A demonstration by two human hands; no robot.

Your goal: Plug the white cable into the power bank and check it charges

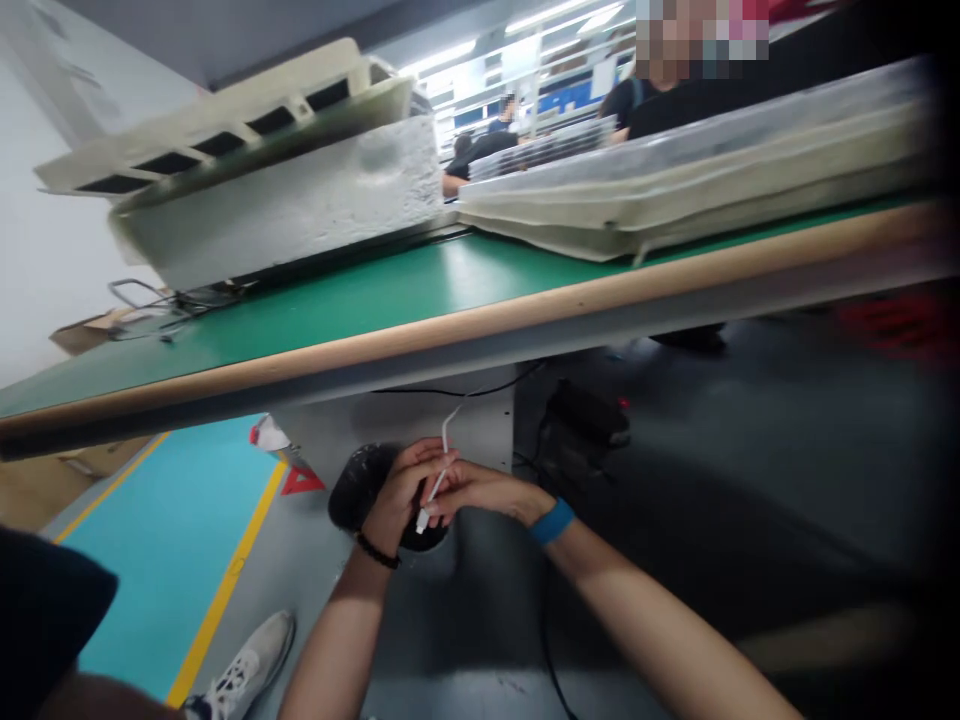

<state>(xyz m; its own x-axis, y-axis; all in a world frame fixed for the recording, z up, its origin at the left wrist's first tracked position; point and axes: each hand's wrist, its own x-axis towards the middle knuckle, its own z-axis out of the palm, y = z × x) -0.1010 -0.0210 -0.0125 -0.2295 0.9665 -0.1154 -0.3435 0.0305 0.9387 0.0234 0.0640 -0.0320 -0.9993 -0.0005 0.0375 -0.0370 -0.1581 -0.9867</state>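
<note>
Below the table edge, both hands are together on a thin white cable (445,432) with a white plug (422,520) at its lower end. My right hand (474,487), with a blue band at the wrist, pinches the cable just above the plug. Beside it my left hand (409,477), wearing a dark beaded bracelet, has its fingers closed around the cable higher up. The cable runs upward toward the table's underside, where its far end is lost from sight. Directly beneath the hands stands a black-lined bin (358,490), partly covered by them.
Over the hands runs a green-topped table (360,305) with a wooden edge. It carries a white foam block with a pale vented housing (225,130) and wrapped panels (697,190). A black box (589,412) and cables lie underneath. Other people (491,145) are beyond the table.
</note>
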